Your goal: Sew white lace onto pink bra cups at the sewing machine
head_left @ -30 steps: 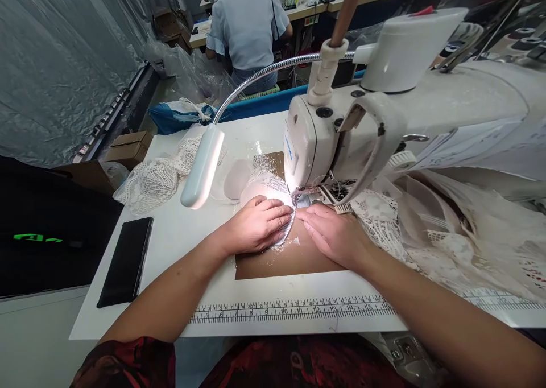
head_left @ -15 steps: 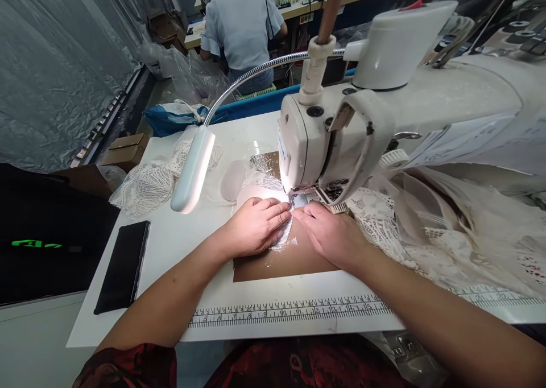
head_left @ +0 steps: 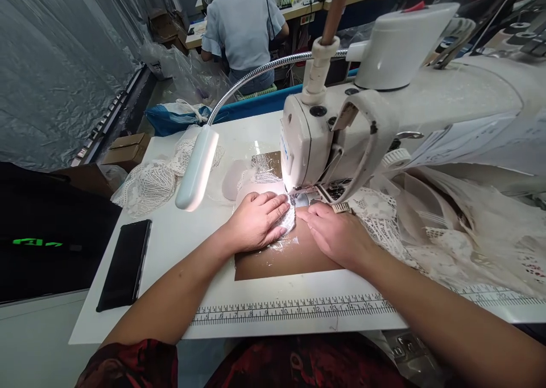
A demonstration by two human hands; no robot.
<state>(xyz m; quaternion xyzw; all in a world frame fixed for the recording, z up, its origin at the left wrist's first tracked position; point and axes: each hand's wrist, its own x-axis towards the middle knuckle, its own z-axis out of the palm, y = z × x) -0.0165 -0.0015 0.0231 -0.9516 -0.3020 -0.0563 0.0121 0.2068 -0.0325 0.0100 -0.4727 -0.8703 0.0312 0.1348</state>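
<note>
A white lace piece (head_left: 289, 220), shaped like a cup, lies under the needle end of the sewing machine (head_left: 301, 143). My left hand (head_left: 259, 220) rests flat on it, fingers stretched toward the needle, and covers much of it. To the right of the lace edge, my right hand (head_left: 335, 228) lies on the brown plate (head_left: 273, 265), its forefinger pointing at the lace, its lower fingers partly curled. Nothing shows in its grasp. The machine head and my fingers hide the exact spot under the needle.
A bendable lamp (head_left: 197, 169) hangs over the left. White lace cups (head_left: 147, 186) and a black phone (head_left: 123, 265) lie on the left tabletop. Lace and sheer fabric (head_left: 447, 223) pile up at right. A printed ruler (head_left: 294, 313) runs along the front. Another person (head_left: 243, 29) sits ahead.
The lace piece has turned or shifted slightly under my left hand. My right fingertips, earlier at the lace edge, now sit slightly farther right. The view has shifted a little.
</note>
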